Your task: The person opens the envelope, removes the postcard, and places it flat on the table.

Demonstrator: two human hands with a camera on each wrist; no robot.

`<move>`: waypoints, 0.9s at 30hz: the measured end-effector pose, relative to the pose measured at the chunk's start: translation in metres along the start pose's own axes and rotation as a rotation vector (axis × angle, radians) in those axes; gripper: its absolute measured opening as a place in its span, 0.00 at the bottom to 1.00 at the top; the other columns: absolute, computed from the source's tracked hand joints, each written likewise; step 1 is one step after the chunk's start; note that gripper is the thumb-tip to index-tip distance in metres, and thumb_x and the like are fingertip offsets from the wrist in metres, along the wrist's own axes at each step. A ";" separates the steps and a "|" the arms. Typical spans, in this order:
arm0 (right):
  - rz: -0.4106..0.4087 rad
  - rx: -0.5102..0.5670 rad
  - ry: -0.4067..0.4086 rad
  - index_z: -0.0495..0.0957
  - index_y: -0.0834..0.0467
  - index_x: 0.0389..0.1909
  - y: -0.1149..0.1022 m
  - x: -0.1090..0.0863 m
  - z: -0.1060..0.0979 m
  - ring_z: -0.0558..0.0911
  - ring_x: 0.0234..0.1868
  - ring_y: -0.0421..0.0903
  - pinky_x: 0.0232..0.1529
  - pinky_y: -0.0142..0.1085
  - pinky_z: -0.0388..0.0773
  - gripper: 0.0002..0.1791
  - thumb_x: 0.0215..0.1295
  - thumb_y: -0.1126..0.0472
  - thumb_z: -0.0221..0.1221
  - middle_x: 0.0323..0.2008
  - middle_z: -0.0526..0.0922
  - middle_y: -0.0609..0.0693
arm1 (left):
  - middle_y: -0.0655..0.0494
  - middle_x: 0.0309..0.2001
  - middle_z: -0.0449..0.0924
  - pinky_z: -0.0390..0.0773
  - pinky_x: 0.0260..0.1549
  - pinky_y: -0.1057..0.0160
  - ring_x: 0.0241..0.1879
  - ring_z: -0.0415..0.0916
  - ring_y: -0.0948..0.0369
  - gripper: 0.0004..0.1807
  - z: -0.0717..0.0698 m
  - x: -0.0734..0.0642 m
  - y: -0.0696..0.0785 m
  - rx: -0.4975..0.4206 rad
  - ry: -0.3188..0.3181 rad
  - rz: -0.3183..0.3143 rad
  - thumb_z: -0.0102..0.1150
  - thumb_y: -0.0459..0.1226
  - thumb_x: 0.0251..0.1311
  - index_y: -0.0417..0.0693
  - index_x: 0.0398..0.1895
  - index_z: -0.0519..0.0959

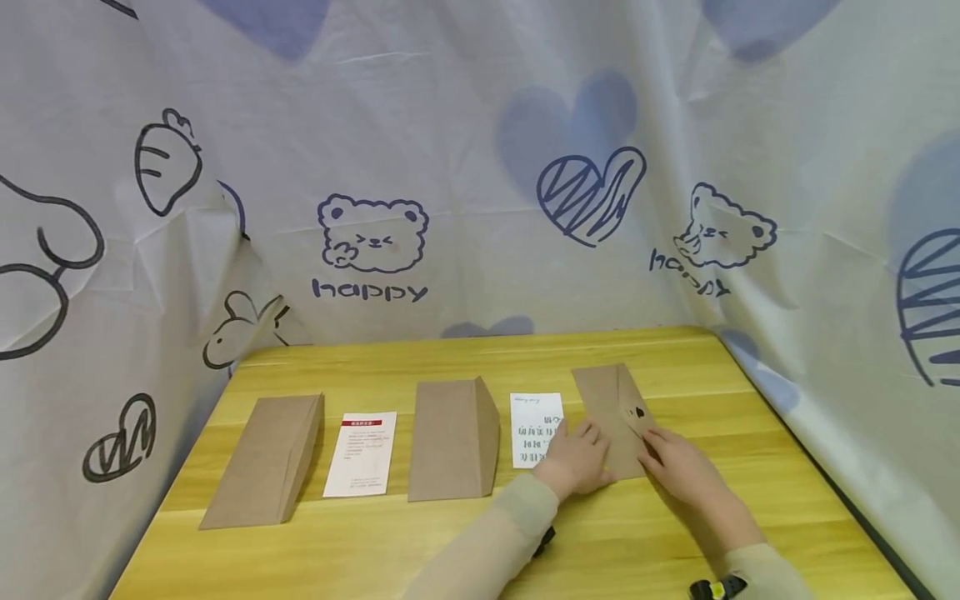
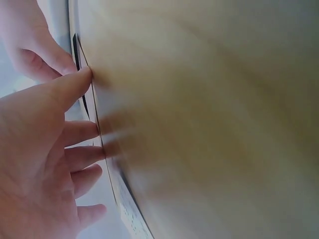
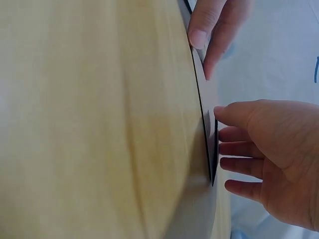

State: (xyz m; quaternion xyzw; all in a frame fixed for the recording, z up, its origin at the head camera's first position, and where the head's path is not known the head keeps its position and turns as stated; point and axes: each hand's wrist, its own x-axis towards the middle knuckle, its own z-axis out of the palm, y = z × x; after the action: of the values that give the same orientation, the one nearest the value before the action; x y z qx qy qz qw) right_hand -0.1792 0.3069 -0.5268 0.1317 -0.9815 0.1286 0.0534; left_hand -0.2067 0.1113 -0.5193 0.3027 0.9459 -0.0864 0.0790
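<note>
A brown paper envelope (image 1: 609, 408) lies at the right of the table, its flap bearing a small dark heart. My left hand (image 1: 579, 457) rests at its left edge with the fingers spread, near a white printed card (image 1: 534, 421). Along the flap's right side, my right hand (image 1: 686, 471) touches the paper with its fingertips. In the right wrist view, the flap (image 3: 211, 142) stands slightly raised, with the thumb and straight fingers of the right hand (image 3: 279, 154) against it. The left wrist view shows the left hand's (image 2: 45, 154) fingertips at the paper's edge.
Left of the hands, another brown envelope (image 1: 446, 442) lies with its side flap lifted. Farther left are a white card with a red band (image 1: 362, 454) and a third brown envelope (image 1: 258, 458). A printed white curtain (image 1: 465, 167) encloses the wooden table (image 1: 360, 550) behind and at the sides.
</note>
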 end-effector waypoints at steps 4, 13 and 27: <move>-0.005 -0.009 -0.018 0.72 0.69 0.61 0.000 0.010 0.002 0.75 0.60 0.67 0.60 0.59 0.72 0.26 0.68 0.58 0.58 0.62 0.74 0.68 | 0.69 0.77 0.52 0.53 0.75 0.52 0.77 0.46 0.67 0.38 0.000 -0.001 -0.003 -0.007 -0.011 0.002 0.39 0.68 0.64 0.69 0.75 0.56; -0.046 -0.026 0.000 0.71 0.68 0.63 0.007 0.023 0.008 0.76 0.59 0.67 0.58 0.58 0.74 0.25 0.68 0.61 0.57 0.63 0.73 0.68 | 0.68 0.76 0.55 0.56 0.74 0.53 0.76 0.49 0.67 0.37 0.001 -0.001 -0.008 -0.034 0.008 0.025 0.43 0.68 0.63 0.68 0.73 0.60; -0.109 0.052 0.034 0.68 0.69 0.65 0.026 0.022 -0.009 0.76 0.59 0.67 0.60 0.58 0.72 0.24 0.68 0.69 0.54 0.60 0.75 0.69 | 0.67 0.76 0.55 0.56 0.74 0.52 0.77 0.48 0.66 0.37 0.002 0.000 -0.010 -0.062 0.020 0.047 0.45 0.66 0.63 0.67 0.73 0.60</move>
State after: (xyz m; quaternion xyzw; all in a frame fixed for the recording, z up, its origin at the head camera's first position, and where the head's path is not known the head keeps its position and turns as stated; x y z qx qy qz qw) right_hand -0.2067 0.3280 -0.5214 0.1842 -0.9681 0.1530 0.0737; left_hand -0.2120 0.1029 -0.5203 0.3230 0.9415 -0.0521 0.0808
